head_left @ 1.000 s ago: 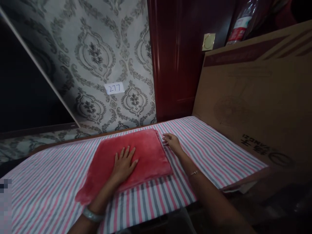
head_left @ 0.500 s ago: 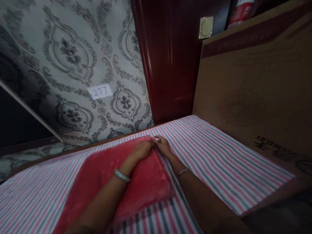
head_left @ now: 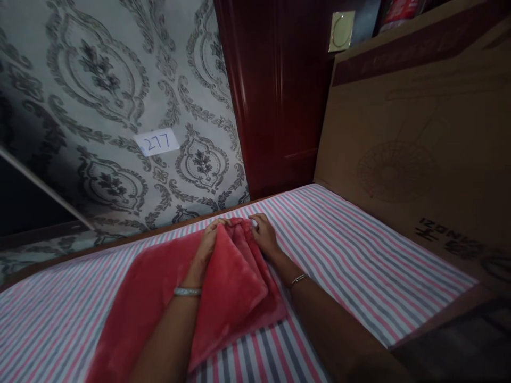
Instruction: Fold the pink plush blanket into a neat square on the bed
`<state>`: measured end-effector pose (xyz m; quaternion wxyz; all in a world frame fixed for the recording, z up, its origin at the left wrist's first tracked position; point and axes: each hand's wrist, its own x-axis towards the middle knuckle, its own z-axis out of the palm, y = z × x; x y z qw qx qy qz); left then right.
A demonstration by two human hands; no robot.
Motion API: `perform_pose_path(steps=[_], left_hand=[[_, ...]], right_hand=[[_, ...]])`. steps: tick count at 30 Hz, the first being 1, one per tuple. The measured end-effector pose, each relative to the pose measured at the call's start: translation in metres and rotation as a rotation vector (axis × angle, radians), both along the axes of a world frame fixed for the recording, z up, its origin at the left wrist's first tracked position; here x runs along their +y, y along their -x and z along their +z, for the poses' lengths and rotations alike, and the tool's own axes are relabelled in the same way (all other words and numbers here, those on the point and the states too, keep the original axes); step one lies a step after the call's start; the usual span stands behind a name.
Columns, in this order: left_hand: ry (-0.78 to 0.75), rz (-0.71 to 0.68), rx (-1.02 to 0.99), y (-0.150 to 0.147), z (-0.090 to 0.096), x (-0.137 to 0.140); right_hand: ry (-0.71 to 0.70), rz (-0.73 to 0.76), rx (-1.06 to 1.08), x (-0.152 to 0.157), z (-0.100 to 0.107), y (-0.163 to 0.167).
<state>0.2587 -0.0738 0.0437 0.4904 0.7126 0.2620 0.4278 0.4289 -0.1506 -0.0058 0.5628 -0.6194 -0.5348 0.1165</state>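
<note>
A folded red plush blanket point(head_left: 235, 292) lies in layers on a striped sheet point(head_left: 343, 244). My left hand point(head_left: 210, 239), with a pale bangle at the wrist, is closed on the far edge of the top layer and holds it raised. Between the lifted layer and the ones beneath, a gap shows along the right side. My right hand point(head_left: 263, 234), wearing a thin metal bracelet, grips the blanket's far right corner. The fingertips of both hands are partly hidden by the fabric.
Patterned wallpaper with a paper label reading 277 point(head_left: 156, 142) rises behind the bed. A dark red wood panel point(head_left: 275, 106) stands at the back. Along the right side leans a large cardboard box point(head_left: 399, 133). A dark panel point(head_left: 27, 202) is at the left.
My left hand has moved left and pulled the blanket's top layer up, opening a gap between layers. My right hand stays at the far right corner. The view has shifted slightly.
</note>
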Motion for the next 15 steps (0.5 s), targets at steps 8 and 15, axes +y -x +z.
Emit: perform_pose_path(steps=[8, 15], left_hand=[[-0.303, -0.093, 0.215, -0.012, -0.005, -0.015], [-0.663, -0.056, 0.408, -0.016, -0.010, -0.025]], right_hand=[[0.210, 0.054, -0.281, -0.011, 0.013, 0.009], [0.246, 0.131, -0.266, -0.008, 0.018, 0.009]])
